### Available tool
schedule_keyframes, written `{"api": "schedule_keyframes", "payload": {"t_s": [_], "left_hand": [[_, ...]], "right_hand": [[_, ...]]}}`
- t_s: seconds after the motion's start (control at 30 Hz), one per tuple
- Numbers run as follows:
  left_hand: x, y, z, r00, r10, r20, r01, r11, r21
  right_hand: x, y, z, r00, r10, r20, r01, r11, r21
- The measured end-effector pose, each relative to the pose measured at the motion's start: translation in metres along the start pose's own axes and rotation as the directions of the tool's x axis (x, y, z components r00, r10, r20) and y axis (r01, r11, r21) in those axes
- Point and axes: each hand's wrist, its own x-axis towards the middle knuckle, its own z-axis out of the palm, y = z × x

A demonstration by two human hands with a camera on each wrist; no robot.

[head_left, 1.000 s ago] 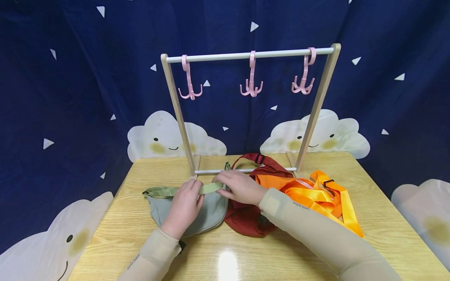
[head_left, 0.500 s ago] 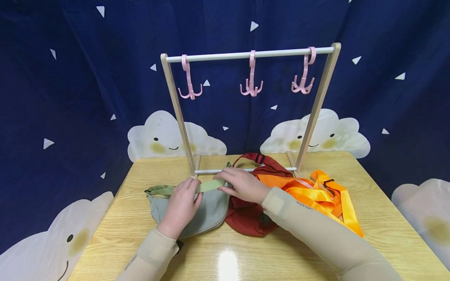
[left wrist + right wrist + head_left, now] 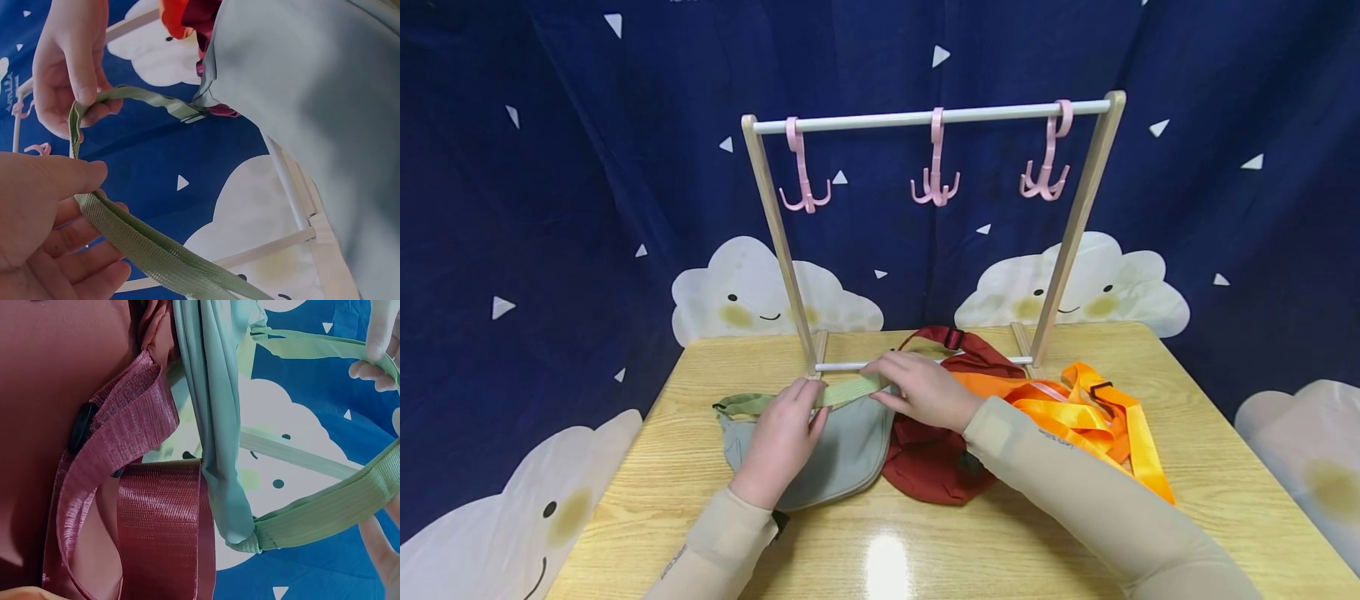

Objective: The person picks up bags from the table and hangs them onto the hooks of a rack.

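Note:
My left hand (image 3: 781, 442) pinches a light green strap (image 3: 850, 392) between thumb and fingers. Farther right along the same strap, my right hand (image 3: 925, 392) grips it too, leaving a short stretch between them. The strap belongs to a grey-green bag (image 3: 838, 462), which hangs below the hands and is partly hidden by the left one. In the left wrist view, the strap (image 3: 150, 250) runs as a doubled band past the left thumb. A dark red bag (image 3: 928, 467) lies right beside the grey-green one, under the right forearm.
Behind the hands stands a wooden rack with a white bar (image 3: 865, 122) carrying pink hooks (image 3: 936, 179). An orange bag with a loose strap (image 3: 1142, 450) lies on the wooden table (image 3: 647, 467) at right. A dark blue curtain (image 3: 880, 50) closes off the back.
The hands have drawn slightly apart, left hand leftward and right hand rightward, showing more strap between them. The grey-green bag has shifted a little to the right.

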Motion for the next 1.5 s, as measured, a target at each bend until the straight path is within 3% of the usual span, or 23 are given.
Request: {"api": "schedule_keyframes", "payload": {"t_s": [0.57,1.0,1.5], "left_hand": [[0.009,-0.003,-0.012,0.998,0.052,-0.027,-0.052,0.999,0.007],[0.014,-0.003,-0.023,1.000,-0.002,0.007,0.002,1.000,0.002],[0.017,-0.005,-0.027,1.000,0.000,-0.010,0.000,1.000,-0.012]], "right_hand": [[0.003,0.005,-0.009,0.999,0.002,-0.044,-0.003,0.999,-0.034],[0.011,0.004,-0.018,0.998,-0.007,-0.066,0.006,1.000,-0.017],[0.018,-0.002,-0.034,0.998,-0.039,-0.048,0.036,0.998,-0.053]]}}
